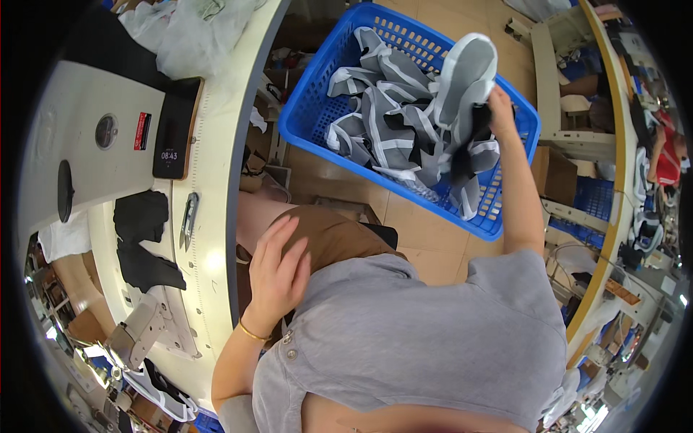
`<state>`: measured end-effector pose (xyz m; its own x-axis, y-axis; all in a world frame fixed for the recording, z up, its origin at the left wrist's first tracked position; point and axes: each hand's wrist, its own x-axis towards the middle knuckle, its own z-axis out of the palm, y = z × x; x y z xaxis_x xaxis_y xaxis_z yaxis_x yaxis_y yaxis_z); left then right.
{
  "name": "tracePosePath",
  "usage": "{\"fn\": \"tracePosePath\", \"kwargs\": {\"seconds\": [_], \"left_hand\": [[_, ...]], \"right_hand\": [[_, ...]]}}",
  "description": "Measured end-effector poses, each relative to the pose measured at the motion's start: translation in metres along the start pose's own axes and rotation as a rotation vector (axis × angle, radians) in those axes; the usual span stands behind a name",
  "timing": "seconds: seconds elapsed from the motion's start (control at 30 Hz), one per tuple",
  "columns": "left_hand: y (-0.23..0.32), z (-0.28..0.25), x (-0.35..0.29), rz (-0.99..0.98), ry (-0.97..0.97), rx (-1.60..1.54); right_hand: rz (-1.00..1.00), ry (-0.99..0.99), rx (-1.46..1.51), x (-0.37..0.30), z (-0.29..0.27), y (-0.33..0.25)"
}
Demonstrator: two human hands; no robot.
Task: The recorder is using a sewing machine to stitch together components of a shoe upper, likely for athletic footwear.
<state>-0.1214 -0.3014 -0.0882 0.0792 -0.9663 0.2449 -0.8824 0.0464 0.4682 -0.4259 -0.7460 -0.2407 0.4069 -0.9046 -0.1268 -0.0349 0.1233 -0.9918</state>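
My right hand point(500, 112) reaches over the right side of a blue plastic basket point(317, 141). Its fingers are closed on a grey fabric piece with white edging point(465, 76), shaped like a shoe upper, with a black part hanging beneath. Several similar grey and white pieces point(393, 126) lie heaped in the basket. My left hand point(278, 270) is raised beside the edge of the white sewing table point(216, 209), fingers stretched out and apart, holding nothing.
On the table are thread snips point(189, 220), black fabric pieces point(143, 242), a phone point(177, 130) leaning by the white sewing machine point(86, 108), and clear plastic bags point(202, 36). A yellow-edged bench point(617, 144) stands to the right. A person in red point(671, 148) is beyond it.
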Motion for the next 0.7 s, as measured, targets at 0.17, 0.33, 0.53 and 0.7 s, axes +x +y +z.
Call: {"fn": "tracePosePath", "kwargs": {"seconds": [0.17, 0.33, 0.53, 0.7], "left_hand": [[-0.002, 0.023, 0.066, -0.208, 0.095, -0.474], [0.008, 0.048, 0.087, -0.723, 0.195, -1.452], [-0.022, 0.071, 0.046, -1.076, 0.401, -1.499], [-0.025, 0.073, 0.025, -0.754, 0.204, -0.384]], "right_hand": [[0.000, -0.192, -0.002, -0.030, -0.020, -0.017], [0.030, -0.471, 0.008, -0.136, 0.079, -0.010], [0.093, -0.710, 0.033, -0.158, 0.224, 0.016], [-0.215, -0.621, -0.136, -0.191, 0.244, -0.010]]}}
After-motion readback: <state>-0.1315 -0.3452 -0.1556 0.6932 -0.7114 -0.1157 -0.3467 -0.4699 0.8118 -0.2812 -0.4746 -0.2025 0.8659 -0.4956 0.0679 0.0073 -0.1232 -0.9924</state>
